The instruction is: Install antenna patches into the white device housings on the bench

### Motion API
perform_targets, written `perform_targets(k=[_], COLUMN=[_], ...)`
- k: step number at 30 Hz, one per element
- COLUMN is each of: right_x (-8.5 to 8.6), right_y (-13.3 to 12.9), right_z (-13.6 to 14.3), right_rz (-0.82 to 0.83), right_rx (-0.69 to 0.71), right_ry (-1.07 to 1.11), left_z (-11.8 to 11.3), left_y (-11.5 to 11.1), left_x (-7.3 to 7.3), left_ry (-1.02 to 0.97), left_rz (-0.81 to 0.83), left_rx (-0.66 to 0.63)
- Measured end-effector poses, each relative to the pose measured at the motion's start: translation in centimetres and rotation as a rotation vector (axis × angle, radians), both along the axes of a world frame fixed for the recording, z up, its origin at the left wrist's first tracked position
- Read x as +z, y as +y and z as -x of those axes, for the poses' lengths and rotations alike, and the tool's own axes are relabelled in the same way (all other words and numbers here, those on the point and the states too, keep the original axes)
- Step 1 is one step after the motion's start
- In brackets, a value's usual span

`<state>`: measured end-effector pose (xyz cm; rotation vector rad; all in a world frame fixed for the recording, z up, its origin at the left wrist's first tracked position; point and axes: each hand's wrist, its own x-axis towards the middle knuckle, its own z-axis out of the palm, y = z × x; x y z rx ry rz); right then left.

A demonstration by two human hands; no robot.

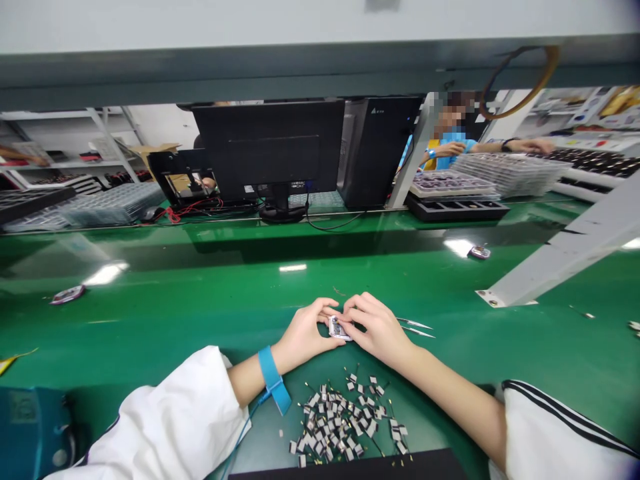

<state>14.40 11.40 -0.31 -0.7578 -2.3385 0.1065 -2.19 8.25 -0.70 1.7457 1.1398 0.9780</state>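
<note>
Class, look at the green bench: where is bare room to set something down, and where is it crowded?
Bare green table lies between the monitor and the hands, and left of the left hand. Crowded: the pile of small parts near the wrists, tweezers beside the right hand.

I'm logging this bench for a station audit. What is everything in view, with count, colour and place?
small module: one, silver and dark, pinched between both hands
tweezers: one pair, metal, on the belt beside the right hand
small parts pile: many, grey-white with dark leads, between the forearms
green belt: one, across the middle
loose modules: two, one far right, one far left
monitor: one, black, behind the belt
component trays: several, right rear and left rear
co-worker: one, blue top, right rear
wrist strap: one, blue, left wrist
left hand: on the module
right hand: on the module
</note>
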Motion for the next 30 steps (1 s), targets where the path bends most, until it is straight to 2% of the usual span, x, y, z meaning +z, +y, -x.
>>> perform_targets(k=[3, 8, 13, 17, 23, 27, 30], right_x=[0.0, -0.5, -0.6, -0.1, 0.8, 0.7, 0.8], right_y=[0.0, 0.1, 0.1, 0.0, -0.3, -0.3, 0.2], right_z=[-0.1, 0.1, 0.8, 1.5, 1.8, 1.3, 0.4], right_rz=[-0.057, -0.214, -0.4, -0.488, -0.477, -0.43, -0.389], right_rx=[0.028, -0.008, -0.054, -0.072, -0.03, -0.028, -0.055], right_ry=[-0.076, -0.135, -0.227, -0.3, -0.351, -0.363, -0.359], left_z=[0.0, 0.1, 0.2, 0.3, 0.3, 0.1, 0.7], left_y=[0.2, 0.4, 0.6, 0.6, 0.5, 0.5, 1.4], left_x=[-0.2, -0.5, -0.4, -0.3, -0.2, -0.3, -0.4], left_ry=[0.001, 0.02, 0.04, 0.049, 0.076, 0.079, 0.089], left_rz=[0.034, 0.068, 0.045, 0.018, 0.004, 0.006, -0.011], left_rx=[0.001, -0.007, -0.019, -0.027, -0.023, -0.038, 0.027])
